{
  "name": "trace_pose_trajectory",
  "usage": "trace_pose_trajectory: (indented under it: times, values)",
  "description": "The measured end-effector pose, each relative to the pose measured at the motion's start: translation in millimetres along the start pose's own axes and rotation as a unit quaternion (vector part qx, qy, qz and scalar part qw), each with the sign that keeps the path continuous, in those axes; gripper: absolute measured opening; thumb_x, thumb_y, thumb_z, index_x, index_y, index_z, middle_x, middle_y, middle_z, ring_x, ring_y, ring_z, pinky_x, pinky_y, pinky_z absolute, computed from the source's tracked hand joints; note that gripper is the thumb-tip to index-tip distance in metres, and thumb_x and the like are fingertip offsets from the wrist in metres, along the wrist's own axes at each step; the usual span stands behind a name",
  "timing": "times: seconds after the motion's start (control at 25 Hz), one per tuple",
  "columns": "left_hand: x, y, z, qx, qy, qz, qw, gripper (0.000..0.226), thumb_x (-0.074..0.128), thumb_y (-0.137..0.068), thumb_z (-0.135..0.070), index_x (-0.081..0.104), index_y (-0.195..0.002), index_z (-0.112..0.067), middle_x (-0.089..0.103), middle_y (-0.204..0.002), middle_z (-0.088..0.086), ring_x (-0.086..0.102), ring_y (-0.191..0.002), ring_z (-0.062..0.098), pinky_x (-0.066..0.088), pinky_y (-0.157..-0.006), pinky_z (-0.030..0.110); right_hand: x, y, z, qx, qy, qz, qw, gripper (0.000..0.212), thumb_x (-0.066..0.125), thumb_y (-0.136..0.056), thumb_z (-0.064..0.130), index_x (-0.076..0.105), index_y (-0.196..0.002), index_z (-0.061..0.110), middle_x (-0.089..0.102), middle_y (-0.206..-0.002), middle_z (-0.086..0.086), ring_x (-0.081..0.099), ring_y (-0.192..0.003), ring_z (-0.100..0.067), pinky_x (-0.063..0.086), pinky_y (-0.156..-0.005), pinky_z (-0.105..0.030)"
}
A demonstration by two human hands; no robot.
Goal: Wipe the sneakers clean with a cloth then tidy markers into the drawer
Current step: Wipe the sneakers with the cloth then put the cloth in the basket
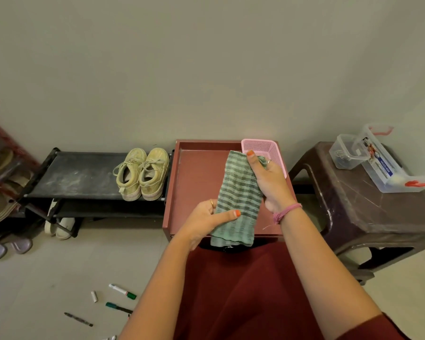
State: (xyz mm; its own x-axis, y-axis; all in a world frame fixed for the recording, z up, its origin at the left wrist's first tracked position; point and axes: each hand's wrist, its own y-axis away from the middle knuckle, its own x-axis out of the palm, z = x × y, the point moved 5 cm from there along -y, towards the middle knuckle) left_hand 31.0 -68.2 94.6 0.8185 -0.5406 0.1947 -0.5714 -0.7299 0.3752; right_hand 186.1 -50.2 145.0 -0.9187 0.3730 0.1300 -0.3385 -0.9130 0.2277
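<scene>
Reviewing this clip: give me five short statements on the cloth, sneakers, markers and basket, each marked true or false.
1. Both hands hold the green striped cloth. True: left hand and right hand grip it.
2. The sneakers lie on the floor. False: they stand on the black shoe rack.
3. The markers are in the drawer. False: they lie scattered on the floor.
4. A pink basket sits in the red tray's far right corner. True.
5. The cloth touches the sneakers. False: it is apart from them, over the tray.
</scene>
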Motion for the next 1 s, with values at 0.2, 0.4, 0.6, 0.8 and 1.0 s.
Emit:
trace_pose_trajectory:
  times: [0.2, 0.4, 0.6, 0.8, 1.0]
  values:
    - [-1.2, 9.6, 11.5, -0.005, 0.146, -0.051, 0.988, 0.024, 0.06, -0.093, -0.015, 0.061, -0.117, -0.013, 0.072, -0.113, 0.009, 0.068, -0.104, 0.024, 0.054, -0.091, 0.043, 11.6, -16.2, -3.3, 0.089, -0.073, 0.074, 0.991, 0.038, 0.065, -0.085, 0.035, 0.064, -0.108, 0.004, 0.07, -0.105, -0.013, 0.07, -0.09, -0.021, 0.057, -0.082, -0.035]
    - [-11.5, 8.4, 4.2, 0.008, 0.217, -0.068, 0.974, 0.03, 0.057, -0.096, -0.017, 0.054, -0.126, -0.014, 0.071, -0.114, 0.007, 0.069, -0.102, 0.023, 0.059, -0.081, 0.039, 41.9, 6.5, -54.7, 0.157, -0.334, 0.206, 0.906, 0.072, 0.073, -0.078, 0.042, 0.049, -0.134, 0.003, 0.055, -0.131, -0.021, 0.053, -0.122, -0.033, 0.042, -0.103, -0.048]
    - [-37.8, 0.8, 21.0, -0.014, 0.156, -0.109, 0.982, 0.051, 0.073, -0.085, -0.013, 0.045, -0.128, -0.016, 0.071, -0.112, 0.004, 0.07, -0.1, 0.02, 0.059, -0.077, 0.037, 73.3, 6.8, -92.2, 0.259, -0.371, 0.154, 0.879, 0.053, 0.05, -0.091, 0.04, 0.059, -0.125, 0.002, 0.061, -0.122, -0.019, 0.062, -0.107, -0.032, 0.051, -0.092, -0.047]
    - [-71.5, -1.8, 34.4, -0.037, 0.145, -0.133, 0.98, 0.056, 0.077, -0.079, -0.011, 0.043, -0.123, -0.013, 0.072, -0.109, 0.004, 0.072, -0.094, 0.021, 0.059, -0.064, 0.029, 95.1, -21.6, -109.2, 0.274, -0.36, 0.137, 0.881, 0.06, 0.043, -0.093, 0.047, 0.048, -0.136, 0.006, 0.061, -0.12, -0.017, 0.061, -0.106, -0.032, 0.048, -0.092, -0.051]
    - [-162.1, -20.3, 39.3, -0.006, -0.092, -0.197, 0.976, 0.057, 0.068, -0.084, -0.039, 0.048, -0.13, -0.011, 0.065, -0.112, -0.003, 0.065, -0.1, 0.012, 0.054, -0.079, 0.022, 102.8, -49.2, -120.6, 0.243, -0.386, 0.131, 0.881, 0.067, 0.064, -0.082, 0.039, 0.045, -0.139, 0.008, 0.05, -0.138, -0.014, 0.05, -0.126, -0.032, 0.041, -0.102, -0.053]
